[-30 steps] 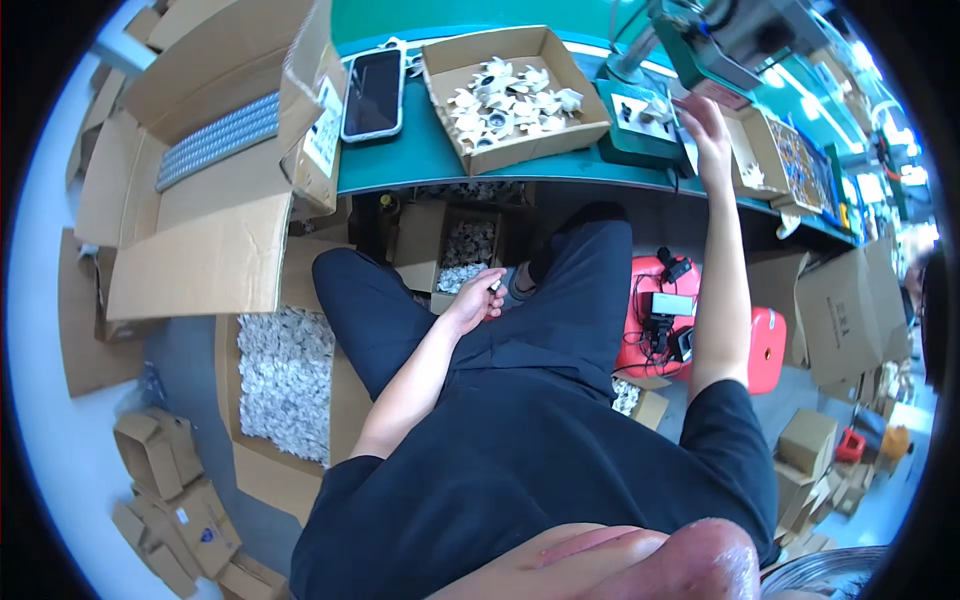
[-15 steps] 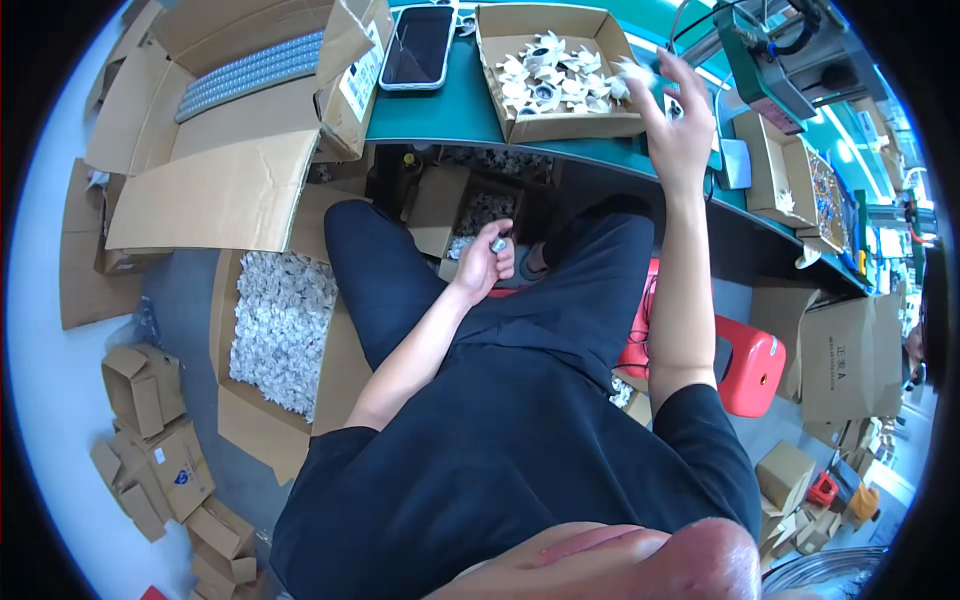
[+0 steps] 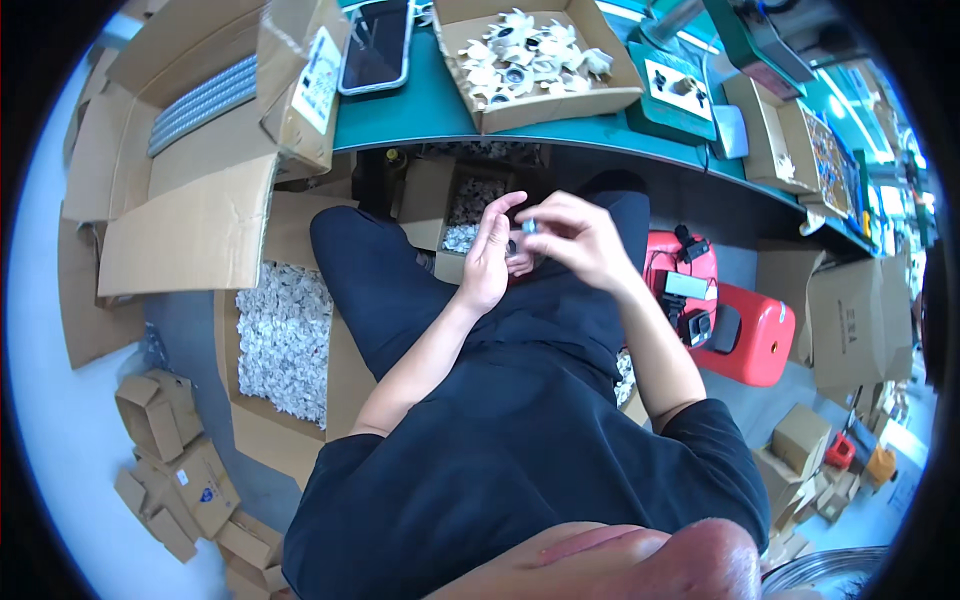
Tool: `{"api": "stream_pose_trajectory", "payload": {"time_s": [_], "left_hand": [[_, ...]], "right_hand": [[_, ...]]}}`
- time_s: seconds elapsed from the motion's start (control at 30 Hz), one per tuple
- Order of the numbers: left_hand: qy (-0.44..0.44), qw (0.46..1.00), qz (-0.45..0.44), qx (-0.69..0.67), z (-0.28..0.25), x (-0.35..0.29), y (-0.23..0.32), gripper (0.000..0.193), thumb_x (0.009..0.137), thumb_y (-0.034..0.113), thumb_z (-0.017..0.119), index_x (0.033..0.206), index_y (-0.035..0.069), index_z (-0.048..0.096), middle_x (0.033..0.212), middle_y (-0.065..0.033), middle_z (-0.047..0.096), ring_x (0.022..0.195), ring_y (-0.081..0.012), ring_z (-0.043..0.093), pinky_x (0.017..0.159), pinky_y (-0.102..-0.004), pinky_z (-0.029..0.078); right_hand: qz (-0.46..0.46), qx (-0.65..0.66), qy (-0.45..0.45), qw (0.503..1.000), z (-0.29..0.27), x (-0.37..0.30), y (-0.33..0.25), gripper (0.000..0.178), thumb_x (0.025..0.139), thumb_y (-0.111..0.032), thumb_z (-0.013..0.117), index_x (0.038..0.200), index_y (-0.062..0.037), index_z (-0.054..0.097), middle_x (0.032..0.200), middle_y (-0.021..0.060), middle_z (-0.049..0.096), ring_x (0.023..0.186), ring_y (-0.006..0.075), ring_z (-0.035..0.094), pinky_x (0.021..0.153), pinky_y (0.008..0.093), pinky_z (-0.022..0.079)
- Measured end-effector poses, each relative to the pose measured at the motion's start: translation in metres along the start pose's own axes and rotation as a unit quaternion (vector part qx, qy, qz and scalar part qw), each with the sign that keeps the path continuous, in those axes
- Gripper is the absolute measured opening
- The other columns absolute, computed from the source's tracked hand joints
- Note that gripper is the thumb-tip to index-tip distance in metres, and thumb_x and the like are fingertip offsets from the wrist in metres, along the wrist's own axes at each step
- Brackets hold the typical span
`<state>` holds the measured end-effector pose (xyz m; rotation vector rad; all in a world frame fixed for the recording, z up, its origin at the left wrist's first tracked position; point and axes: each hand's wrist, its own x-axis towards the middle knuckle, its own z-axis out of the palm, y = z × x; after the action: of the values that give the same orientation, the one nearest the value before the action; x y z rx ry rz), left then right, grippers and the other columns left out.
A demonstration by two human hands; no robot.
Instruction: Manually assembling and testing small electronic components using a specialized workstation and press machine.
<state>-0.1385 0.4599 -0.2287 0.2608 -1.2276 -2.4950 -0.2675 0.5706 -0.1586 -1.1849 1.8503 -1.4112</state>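
My left hand (image 3: 486,265) is raised over my lap, its fingers bent upward and partly curled. A small dark round part (image 3: 511,246) lies in it, mostly hidden by the fingers. Close against it, my right hand (image 3: 585,240) pinches a small blue-grey piece (image 3: 530,227) between thumb and fingers; its exact kind is too small to make out. Beyond the hands, on the green bench, an open shallow carton (image 3: 560,108) holds a heap of white fan wheels (image 3: 525,58) with curved blades and dark hubs.
Left of the carton lies a phone (image 3: 376,48); right of it stands a small green fixture (image 3: 672,95). A large open box (image 3: 185,235) is at the left. White parts (image 3: 285,340) fill a floor carton. A red stool (image 3: 750,330) stands at the right, with small devices (image 3: 690,290).
My right hand has come down from the carton to my left hand, and a white fan wheel lies at the carton's right side. My left fingers have loosened and straightened. The view has shifted.
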Motion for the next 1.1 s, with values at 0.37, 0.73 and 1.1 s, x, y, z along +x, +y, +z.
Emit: {"api": "stream_pose_trajectory", "payload": {"time_s": [0.37, 0.73, 1.1], "left_hand": [[-0.001, 0.985, -0.174, 0.007, -0.042, -0.012, -0.045, 0.040, 0.112, 0.033, 0.025, 0.142, 0.011, 0.042, 0.065, 0.0020, 0.032, 0.053, -0.0073, 0.028, 0.052, -0.0223, 0.029], [0.081, 0.961, -0.254, 0.080, -0.086, -0.013, -0.072, 0.034, 0.111, 0.035, 0.032, 0.133, 0.014, 0.049, 0.065, 0.0032, 0.037, 0.054, -0.0046, 0.031, 0.050, -0.0204, 0.031], [0.024, 0.950, -0.293, 0.110, -0.088, 0.000, -0.092, 0.033, 0.111, 0.033, 0.034, 0.131, 0.012, 0.050, 0.067, 0.0025, 0.038, 0.055, -0.0061, 0.034, 0.051, -0.0212, 0.032]], "right_hand": [[0.033, -0.462, 0.271, 0.844, -0.201, 0.080, 0.002, 0.030, 0.089, -0.031, 0.072, 0.106, -0.0071, 0.078, 0.100, 0.0145, 0.074, 0.083, 0.0224, 0.071, 0.078, 0.0306, 0.054], [0.191, -0.458, 0.295, 0.816, -0.347, 0.047, 0.010, 0.037, 0.090, -0.036, 0.070, 0.110, -0.0047, 0.075, 0.090, 0.0154, 0.074, 0.081, 0.0229, 0.072, 0.073, 0.0382, 0.056], [0.387, -0.574, 0.205, 0.692, -0.419, 0.018, 0.099, 0.044, 0.077, -0.033, 0.074, 0.099, 0.0048, 0.074, 0.091, 0.0248, 0.072, 0.087, 0.0343, 0.072, 0.082, 0.0397, 0.055]]}}
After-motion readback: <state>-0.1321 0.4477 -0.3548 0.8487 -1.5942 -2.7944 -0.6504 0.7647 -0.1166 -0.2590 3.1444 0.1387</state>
